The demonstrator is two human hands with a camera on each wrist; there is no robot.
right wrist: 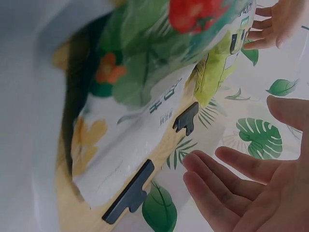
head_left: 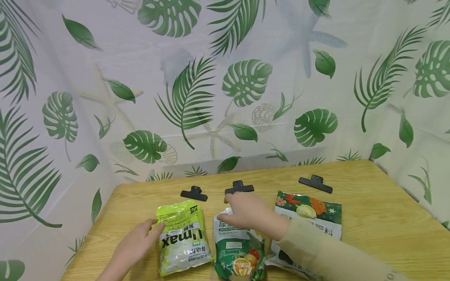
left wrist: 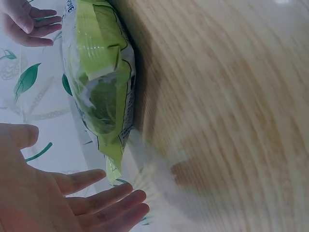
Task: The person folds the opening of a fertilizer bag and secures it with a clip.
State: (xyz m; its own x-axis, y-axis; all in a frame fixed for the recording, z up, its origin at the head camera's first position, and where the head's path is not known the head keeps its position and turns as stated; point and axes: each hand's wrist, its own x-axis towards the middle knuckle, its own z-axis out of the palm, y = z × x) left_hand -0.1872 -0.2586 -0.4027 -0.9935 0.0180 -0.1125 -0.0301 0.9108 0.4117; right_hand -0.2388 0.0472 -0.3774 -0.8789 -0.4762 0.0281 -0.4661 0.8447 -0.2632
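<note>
Three plastic bags lie in a row on the wooden table. My left hand (head_left: 138,240) is beside the left edge of the yellow-green Umax bag (head_left: 184,238), fingers extended; in the left wrist view that hand (left wrist: 77,203) has spread fingers near the end of the bag (left wrist: 99,72). Over the top of the middle green-and-white bag (head_left: 233,244) hovers my right hand (head_left: 247,212), hiding part of its upper edge. The right wrist view shows this hand (right wrist: 251,183) with loosely extended fingers and nothing in them. Right of it, my forearm covers part of a larger green-and-white bag (head_left: 325,220).
Behind the bags lie three black clips: one at left (head_left: 194,193), a middle clip (head_left: 239,187) just past my right hand, and one at right (head_left: 316,183). A white leaf-patterned cloth (head_left: 277,132) walls the table's back and sides.
</note>
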